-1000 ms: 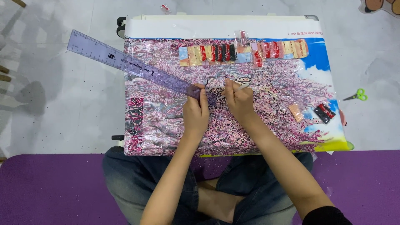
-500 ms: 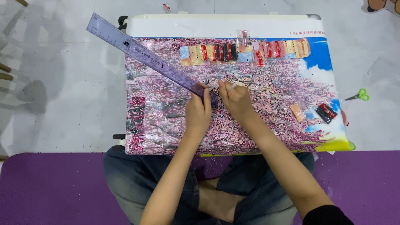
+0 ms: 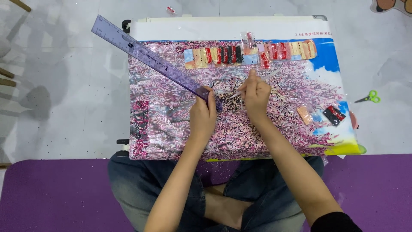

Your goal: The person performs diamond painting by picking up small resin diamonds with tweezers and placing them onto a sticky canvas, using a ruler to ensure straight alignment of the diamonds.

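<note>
Purple see-through ruler (image 3: pixel 150 56) slanting from upper left down to canvas centre, lower end under left hand (image 3: pixel 203 117). Left hand closed on that end, pressing it on bead canvas (image 3: pixel 171 124). Right hand (image 3: pixel 256 95) just beside, fingers pinched narrow around thin white pen (image 3: pixel 235 93), tip pointing left twd ruler end, close to canvas. Row of small bead bags (image 3: pixel 251 53) along top edge, two more bags (image 3: pixel 322 115) at right. Green scissors (image 3: pixel 368 98) on floor, well apart. Canvas on white surface (image 3: pixel 223 28), above crossed legs and purple mat (image 3: pixel 51 193).
</note>
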